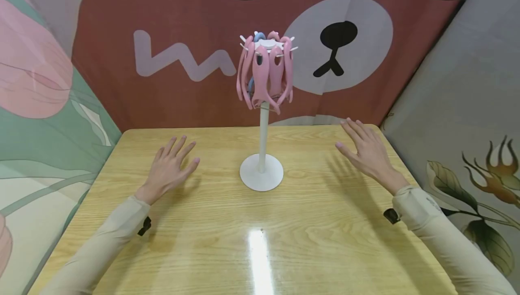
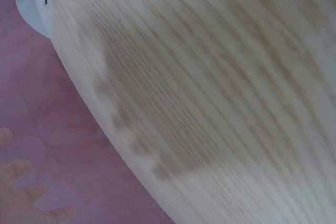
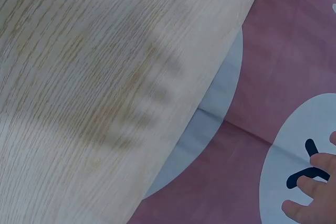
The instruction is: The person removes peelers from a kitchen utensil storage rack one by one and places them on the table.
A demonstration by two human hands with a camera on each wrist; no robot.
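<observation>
A white stand [image 1: 263, 128] with a round base rises from the table. From the pegs at its top hang several long, curved pink pieces [image 1: 262, 71] with holes near their upper ends, and a blue piece [image 1: 259, 37] shows among them. To the left of the stand, my left hand [image 1: 168, 168] hovers over the table, palm down with fingers spread, holding nothing. My right hand [image 1: 367, 152] is over the table's right side, fingers extended, also holding nothing. Both hands are apart from the stand. Fingers [image 3: 312, 187] show at the edge of the right wrist view.
The light wood table [image 1: 203, 227] has a bright light reflection near its front. Behind it hangs a red cloth [image 1: 183, 100] with a printed bear face. Patterned cloths border the left [image 1: 36, 150] and right [image 1: 438, 105] sides.
</observation>
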